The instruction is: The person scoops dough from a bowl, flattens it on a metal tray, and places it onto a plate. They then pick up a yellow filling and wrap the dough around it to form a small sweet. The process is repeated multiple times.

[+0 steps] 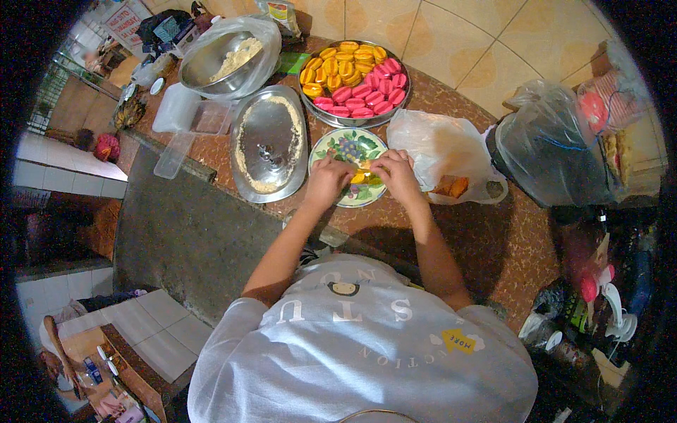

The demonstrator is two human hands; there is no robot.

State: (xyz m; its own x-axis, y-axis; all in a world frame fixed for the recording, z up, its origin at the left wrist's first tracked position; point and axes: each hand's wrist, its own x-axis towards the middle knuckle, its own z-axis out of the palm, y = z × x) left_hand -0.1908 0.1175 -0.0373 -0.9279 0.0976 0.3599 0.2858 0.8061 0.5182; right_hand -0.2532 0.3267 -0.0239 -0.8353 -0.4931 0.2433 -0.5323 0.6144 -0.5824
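Observation:
Over a floral plate (pixel 345 200), my left hand (pixel 330 180) and my right hand (pixel 396 174) face each other, fingertips closed in pinches. Between them is a small piece in shiny yellow wrapper (pixel 361 177), partly hidden by the fingers; both hands appear to grip its ends. Just beyond the plate stands a round metal tray (pixel 404 121) full of oval wrapped sweets, yellow ones (pixel 345 67) at the back left and pink ones (pixel 367 95) at the front right. Left of the plate lies an oval metal tray (pixel 243 180) with pale crumbs round it and a small metal tool (pixel 266 151) in its middle.
A metal bowl (pixel 194 74) of pale crumbly mix, partly in plastic, stands at the back left. Clear plastic containers (pixel 176 109) sit near the counter's left edge. Right of the plate lies a white plastic bag (pixel 441 141) with orange-brown material showing. A plastic-covered dark container (pixel 550 141) stands farther right.

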